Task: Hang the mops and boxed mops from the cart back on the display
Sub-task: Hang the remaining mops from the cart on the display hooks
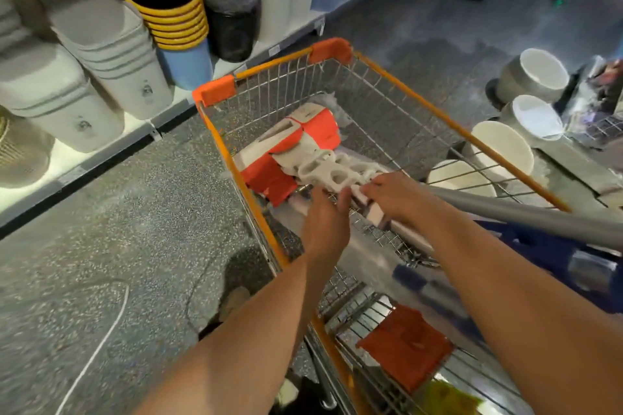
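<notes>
An orange-rimmed wire shopping cart (332, 50) stands in the aisle in front of me. Inside it lie orange-and-white boxed mops (317, 131) and white plastic mop parts with holes (337, 168). Both my arms reach into the basket. My left hand (325, 226) hovers over the near end of the pile with its fingers stretched forward. My right hand (394, 195) rests on a white piece at the end of the mop parts; its fingertips are hidden, so its grip is unclear. A grey pole (526, 216) runs from under my right hand out to the right.
A low shelf on the left carries stacked grey bins (111, 54), yellow-rimmed buckets (168, 7) and a black bin (232, 10). White bowls or pots (536, 77) stand on a display to the right. A person's legs are at the top right. Speckled floor surrounds the cart.
</notes>
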Demonstrator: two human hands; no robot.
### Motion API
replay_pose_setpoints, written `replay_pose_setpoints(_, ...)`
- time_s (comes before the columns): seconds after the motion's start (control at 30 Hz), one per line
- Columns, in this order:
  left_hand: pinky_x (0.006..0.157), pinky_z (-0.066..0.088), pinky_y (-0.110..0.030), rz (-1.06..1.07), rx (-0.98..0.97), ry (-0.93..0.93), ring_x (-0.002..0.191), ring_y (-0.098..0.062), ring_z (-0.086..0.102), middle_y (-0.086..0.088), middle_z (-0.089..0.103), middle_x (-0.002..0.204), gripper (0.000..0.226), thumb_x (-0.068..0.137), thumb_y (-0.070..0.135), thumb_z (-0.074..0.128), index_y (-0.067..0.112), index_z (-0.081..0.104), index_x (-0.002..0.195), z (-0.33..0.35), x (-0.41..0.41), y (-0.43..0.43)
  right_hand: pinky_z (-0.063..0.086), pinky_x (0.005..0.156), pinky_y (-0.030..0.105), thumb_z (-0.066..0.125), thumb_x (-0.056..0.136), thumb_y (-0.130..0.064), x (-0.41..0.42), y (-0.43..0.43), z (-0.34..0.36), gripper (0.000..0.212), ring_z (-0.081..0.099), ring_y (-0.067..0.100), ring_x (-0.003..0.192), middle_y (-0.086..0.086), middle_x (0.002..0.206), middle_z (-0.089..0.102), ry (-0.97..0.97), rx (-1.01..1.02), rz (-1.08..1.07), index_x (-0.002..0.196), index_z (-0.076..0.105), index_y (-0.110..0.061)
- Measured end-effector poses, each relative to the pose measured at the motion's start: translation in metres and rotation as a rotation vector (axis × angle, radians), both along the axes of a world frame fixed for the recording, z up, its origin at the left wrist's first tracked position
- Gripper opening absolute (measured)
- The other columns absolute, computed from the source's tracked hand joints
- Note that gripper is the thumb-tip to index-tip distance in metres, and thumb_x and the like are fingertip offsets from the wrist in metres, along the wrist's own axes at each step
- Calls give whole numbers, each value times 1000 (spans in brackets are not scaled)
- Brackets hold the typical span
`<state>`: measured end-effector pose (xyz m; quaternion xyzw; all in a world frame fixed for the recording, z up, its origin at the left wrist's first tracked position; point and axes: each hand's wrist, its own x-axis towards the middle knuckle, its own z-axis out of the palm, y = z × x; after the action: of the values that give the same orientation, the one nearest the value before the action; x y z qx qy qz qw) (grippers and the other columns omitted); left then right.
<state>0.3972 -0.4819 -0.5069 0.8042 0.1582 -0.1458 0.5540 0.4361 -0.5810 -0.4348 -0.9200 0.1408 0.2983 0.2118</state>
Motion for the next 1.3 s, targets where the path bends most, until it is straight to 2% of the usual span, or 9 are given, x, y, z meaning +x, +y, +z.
replay_pose_setpoints(0.1, 80, 55, -48, 60, -203, 56, 90, -37, 65, -21, 60, 109, 42, 98, 41, 44, 7, 39, 122, -12, 11, -6, 46, 77, 29, 47, 98, -31, 5, -3, -6, 34, 63, 31, 100, 17, 109, 66, 45, 80, -94, 108, 64, -4)
replay_pose_setpoints(0.27, 61, 54, -33, 310, -615, 164, 71, -22, 63, -13, 60, 92, 31, 99, 27, 49, 5, 41, 119, -15, 21, -12, 32, 31, 9, 50, 99, -24, 6, -7, -4, 27, 56, 7, 34, 8, 66, 59, 85, 155, -161, 78, 56, -9)
replay_pose_setpoints(0.33, 55, 56, -27, 366, -705, 178, 72, -19, 62, -14, 58, 96, 32, 99, 25, 50, 3, 43, 121, -13, 22, -14, 30, 29, 10, 50, 99, -25, 6, -10, -8, 31, 53, 9, 40, 4, 62, 55, 55, 139, -154, 70, 53, -12)
replay_pose_setpoints(0.43, 50, 54, -22, 449, -831, 209, 73, -18, 62, -16, 58, 97, 35, 97, 21, 54, -2, 45, 123, -15, 22, -15, 49, 52, 21, 52, 98, -27, 7, -9, -12, 31, 57, 16, 55, 7, 70, 61, 59, 167, -185, 70, 55, -13)
replay_pose_setpoints(0.63, 65, 56, -31, 518, -932, 266, 68, -16, 63, -9, 61, 86, 21, 96, 17, 56, 7, 48, 113, -7, 20, -14, 41, 72, 31, 46, 97, -37, 4, -4, -13, 34, 57, 25, 86, 7, 82, 59, 29, 1, -46, 75, 59, -15)
replay_pose_setpoints(0.87, 63, 53, -30, 527, -961, 255, 72, -20, 60, -8, 61, 82, 5, 95, 14, 56, 14, 54, 90, 36, 17, -17, 47, 85, 34, 34, 104, -24, -9, 0, 39, 34, 61, 27, 101, 9, 101, 60, -52, -89, 8, 127, 55, -11)
replay_pose_setpoints(1.03, 51, 51, -27, 465, -1073, 143, 49, -10, 61, -1, 64, 61, 17, 95, 5, 54, 15, 55, 81, 80, 12, -22, 41, 74, 33, 42, 102, -28, -27, -3, 92, 38, 57, 26, 84, 18, 91, 61, -181, 0, -18, 88, 64, 1)
replay_pose_setpoints(1.17, 63, 52, -32, 363, -1117, 9, 74, -21, 64, -12, 66, 88, 10, 96, 6, 53, 3, 58, 104, 114, 1, -22, 45, 60, 36, 48, 99, -26, -44, -4, 127, 40, 63, 29, 69, 24, 86, 67, -252, 85, -89, 94, 65, 9)
replay_pose_setpoints(1.3, 66, 54, -32, 338, -1152, -77, 82, -24, 63, -19, 62, 100, 27, 96, 4, 51, -6, 54, 120, 157, -9, -22, 39, 59, 31, 53, 96, -30, -62, -4, 171, 37, 58, 24, 66, 7, 66, 56, -369, 28, -102, 66, 57, -9)
